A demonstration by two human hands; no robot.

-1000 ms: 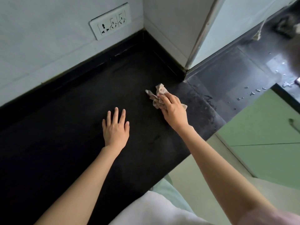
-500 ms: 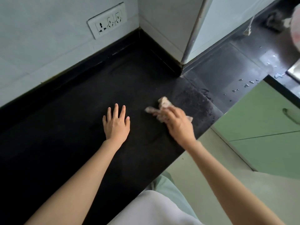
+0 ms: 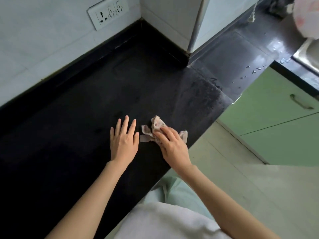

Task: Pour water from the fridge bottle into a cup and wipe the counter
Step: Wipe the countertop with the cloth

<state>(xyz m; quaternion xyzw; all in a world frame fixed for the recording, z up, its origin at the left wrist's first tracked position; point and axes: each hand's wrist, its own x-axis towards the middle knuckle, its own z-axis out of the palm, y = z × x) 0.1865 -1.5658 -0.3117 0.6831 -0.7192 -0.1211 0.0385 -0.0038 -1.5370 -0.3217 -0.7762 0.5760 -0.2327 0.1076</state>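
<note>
A black stone counter (image 3: 82, 107) fills the left and middle of the head view. My right hand (image 3: 172, 145) presses a crumpled pinkish cloth (image 3: 157, 125) flat on the counter near its front edge, fingers bent over it. My left hand (image 3: 124, 140) lies flat on the counter just left of the cloth, fingers spread, holding nothing. A dull smeared patch (image 3: 200, 94) marks the counter beyond the cloth. No bottle or cup is in view.
A white socket plate (image 3: 107, 13) sits on the tiled wall behind. A white wall corner (image 3: 172, 19) juts onto the counter. Water drops (image 3: 253, 69) lie on the glossy counter at the right, near a steel sink edge (image 3: 305, 61). Green cabinet doors (image 3: 276, 109) stand below.
My right hand has dragged the cloth from near the wall corner back toward the front edge and closer to my left hand. The left hand has stayed flat in place.
</note>
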